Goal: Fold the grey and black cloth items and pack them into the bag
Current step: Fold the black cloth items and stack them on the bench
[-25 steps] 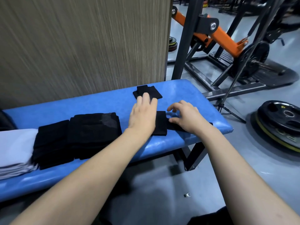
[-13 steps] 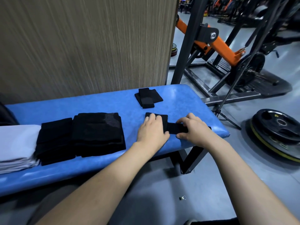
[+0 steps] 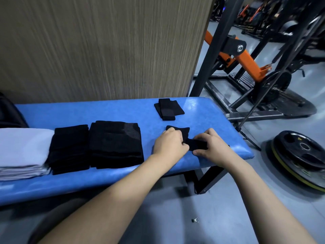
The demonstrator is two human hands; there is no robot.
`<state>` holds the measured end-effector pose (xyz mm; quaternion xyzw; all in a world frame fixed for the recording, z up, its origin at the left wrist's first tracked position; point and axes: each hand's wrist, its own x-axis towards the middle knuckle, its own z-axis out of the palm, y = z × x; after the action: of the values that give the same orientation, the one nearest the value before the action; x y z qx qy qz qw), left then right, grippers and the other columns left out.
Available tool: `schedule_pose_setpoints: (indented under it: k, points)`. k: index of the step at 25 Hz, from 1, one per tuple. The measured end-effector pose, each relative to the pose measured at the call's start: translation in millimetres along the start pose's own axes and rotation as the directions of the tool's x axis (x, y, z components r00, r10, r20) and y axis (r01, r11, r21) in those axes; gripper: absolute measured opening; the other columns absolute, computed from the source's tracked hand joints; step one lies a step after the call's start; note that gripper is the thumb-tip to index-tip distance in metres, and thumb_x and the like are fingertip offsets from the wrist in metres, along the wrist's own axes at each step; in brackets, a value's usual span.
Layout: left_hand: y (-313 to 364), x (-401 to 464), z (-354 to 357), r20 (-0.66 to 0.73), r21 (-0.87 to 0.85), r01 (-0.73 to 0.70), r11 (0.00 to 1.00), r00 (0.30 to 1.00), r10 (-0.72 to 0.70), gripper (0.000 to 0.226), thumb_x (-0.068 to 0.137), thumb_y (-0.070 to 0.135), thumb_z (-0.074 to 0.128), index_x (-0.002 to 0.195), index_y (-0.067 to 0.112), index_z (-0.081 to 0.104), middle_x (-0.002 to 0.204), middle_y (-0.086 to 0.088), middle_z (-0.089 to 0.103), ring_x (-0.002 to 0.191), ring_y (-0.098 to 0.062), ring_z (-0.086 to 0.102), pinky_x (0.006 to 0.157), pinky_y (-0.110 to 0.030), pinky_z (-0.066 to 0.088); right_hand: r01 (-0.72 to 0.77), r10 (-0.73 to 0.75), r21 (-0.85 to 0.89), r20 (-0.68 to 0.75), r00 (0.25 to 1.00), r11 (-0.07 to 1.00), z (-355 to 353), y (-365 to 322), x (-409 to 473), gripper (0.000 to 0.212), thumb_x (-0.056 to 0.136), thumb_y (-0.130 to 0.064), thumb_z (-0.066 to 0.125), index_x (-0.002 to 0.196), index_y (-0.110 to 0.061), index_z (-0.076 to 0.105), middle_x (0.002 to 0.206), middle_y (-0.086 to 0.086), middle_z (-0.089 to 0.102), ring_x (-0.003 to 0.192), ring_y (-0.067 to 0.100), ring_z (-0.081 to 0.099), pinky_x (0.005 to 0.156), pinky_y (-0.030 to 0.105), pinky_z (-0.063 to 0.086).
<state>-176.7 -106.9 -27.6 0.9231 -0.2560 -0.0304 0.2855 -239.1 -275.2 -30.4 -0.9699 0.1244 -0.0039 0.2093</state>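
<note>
Working at the right end of a long blue padded vinyl bench (image 3: 91, 113), near its front edge. Gripping a small black knitted cloth strip (image 3: 177, 129) from both sides: left hand (image 3: 168, 144) curling fingers and thumb over the strip's left part, right hand (image 3: 213, 147) pinching the right part between thumb and curled fingers, both closed narrowly on the fabric, knuckles almost meeting. Judging by the bunched middle, folding one half of the strip over the other, with the far flap lying flat on the bench just beyond the left knuckles.

Sitting just behind, apart from the hands: a small folded black cloth piece (image 3: 168, 109), apparently finished. Lying further left: a large folded black cloth with a grey patch (image 3: 115, 143), touching a second folded black stack (image 3: 69, 148), itself pressing against a folded pale grey cloth pile (image 3: 21, 152). Showing no clear bag; possibly the dark shape at the far left edge, but too cropped to tell.

Risking here:
- springing open on release, the stretchy knit being thick and short, unless pressed flat before letting go;
- ending up skewed, with edges mismatched, if one hand pulls harder than the other;
- sliding off the bench's rounded front edge, the vinyl looking slick and the strip lying close to the lip;
- dropping onto the grey floor (image 3: 175, 199) and picking up dirt.
</note>
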Motion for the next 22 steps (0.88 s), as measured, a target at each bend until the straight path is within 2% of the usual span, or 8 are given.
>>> schedule_pose_setpoints:
  k: [4,7,10,13,14,16,19,22]
  points:
    - [-0.2,-0.3,-10.5,0.006,-0.270,0.083,0.959,0.996,-0.084,0.008,0.079,0.028,0.061,0.078,0.020,0.058,0.080,0.008,0.062,0.077,-0.014,0.058,0.064,-0.033,0.048,0.006,-0.006,0.023,-0.014,1.000,1.000,3.4,-7.6,2.8,0.059,0.076,-0.036,0.082,0.128,-0.022,0.058,0.111,-0.010,0.043,0.102,0.012,0.054,0.087,0.031,0.046]
    - [0.3,0.5,-15.3,0.043,-0.483,0.118,0.867,0.993,-0.111,0.005,0.081,0.027,0.061,0.078,0.023,0.060,0.075,0.011,0.065,0.074,-0.008,0.060,0.069,-0.030,0.050,0.016,-0.015,0.008,-0.058,0.998,1.000,3.7,-15.3,3.1,0.059,0.078,-0.038,0.080,0.129,-0.022,0.055,0.116,-0.009,0.049,0.110,0.013,0.054,0.085,0.031,0.045]
    - [-4.2,5.1,-15.9,0.090,-0.718,0.170,0.675,0.984,-0.152,0.005,0.085,0.024,0.060,0.081,0.022,0.062,0.080,0.000,0.069,0.077,-0.019,0.064,0.077,-0.039,0.057,0.058,-0.059,-0.016,-0.148,0.987,0.998,2.2,-19.9,2.9,0.053,0.081,-0.034,0.076,0.129,-0.023,0.055,0.109,-0.008,0.050,0.101,0.014,0.053,0.077,0.029,0.040]
    - [-9.9,7.9,-13.2,0.180,-0.847,0.264,0.461,0.959,-0.218,0.004,0.092,0.016,0.054,0.093,0.017,0.058,0.104,-0.018,0.066,0.099,-0.030,0.067,0.079,-0.039,0.061,0.088,-0.095,-0.042,-0.227,0.969,0.995,0.6,-17.5,4.1,0.052,0.081,-0.030,0.074,0.130,-0.023,0.057,0.106,-0.007,0.050,0.105,0.021,0.052,0.088,0.034,0.042]
    - [-12.9,8.2,-10.9,0.196,-0.849,0.285,0.444,0.952,-0.237,0.004,0.093,0.014,0.052,0.096,0.017,0.055,0.106,-0.017,0.064,0.100,-0.028,0.066,0.081,-0.039,0.061,0.083,-0.096,-0.067,-0.217,0.972,0.994,1.7,-15.9,5.5,0.053,0.081,-0.031,0.073,0.131,-0.024,0.057,0.108,-0.005,0.051,0.106,0.023,0.050,0.093,0.036,0.041]
    - [-18.6,5.2,-8.1,0.149,-0.740,0.266,0.618,0.961,-0.235,0.009,0.093,0.014,0.050,0.101,0.017,0.048,0.098,-0.009,0.058,0.089,-0.021,0.061,0.080,-0.037,0.058,0.061,-0.080,-0.128,-0.146,0.986,0.990,6.8,-12.9,8.0,0.055,0.084,-0.035,0.071,0.135,-0.025,0.056,0.115,-0.002,0.054,0.109,0.024,0.048,0.097,0.039,0.040]
    - [-17.9,-5.1,-4.7,-0.022,-0.350,0.072,0.934,0.996,-0.085,0.025,0.089,0.006,0.048,0.108,0.020,0.039,0.108,-0.002,0.046,0.089,-0.022,0.050,0.071,-0.034,0.041,0.055,-0.067,-0.137,-0.084,0.994,0.989,11.5,-9.1,10.6,0.056,0.088,-0.038,0.068,0.141,-0.026,0.052,0.122,-0.003,0.053,0.110,0.024,0.045,0.099,0.039,0.039]
    - [-17.7,-8.5,0.8,-0.199,0.061,-0.049,0.997,0.978,0.060,0.036,0.082,0.003,0.053,0.111,0.022,0.044,0.123,0.001,0.036,0.104,-0.023,0.042,0.089,-0.033,0.036,0.072,-0.080,-0.114,-0.064,0.995,0.991,10.0,-8.6,10.8,0.053,0.090,-0.035,0.067,0.140,-0.026,0.052,0.125,-0.003,0.053,0.110,0.023,0.044,0.101,0.038,0.038]
